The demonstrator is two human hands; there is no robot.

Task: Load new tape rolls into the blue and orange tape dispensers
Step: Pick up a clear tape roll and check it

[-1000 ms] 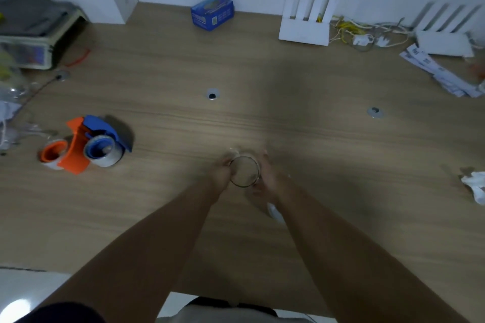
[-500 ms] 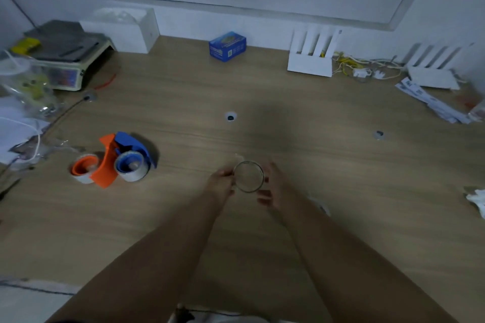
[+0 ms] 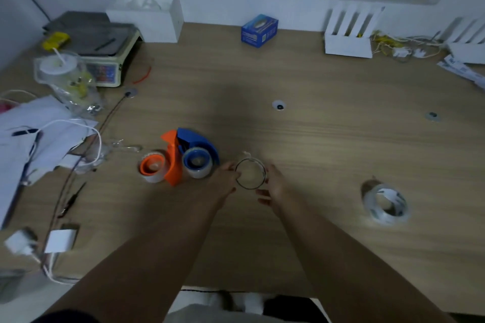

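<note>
Between both hands [image 3: 227, 178], clear tape roll [image 3: 249, 173]; labels unreadable

wooden desk [image 3: 341, 155], white wall [image 3: 236, 0], seemingly dim light

Both forearms are bare from elbow to wrist, no sleeves, and neither of the hands (left [image 3: 226, 178], right [image 3: 275, 184]) wears gloves, rings or a watch that shows.

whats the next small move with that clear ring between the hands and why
Probably carry the thin clear tape roll, pinched between left hand and right hand, leftward to the blue plastic tape dispenser lying just beside it; that seems the nearest dispenser.
</note>
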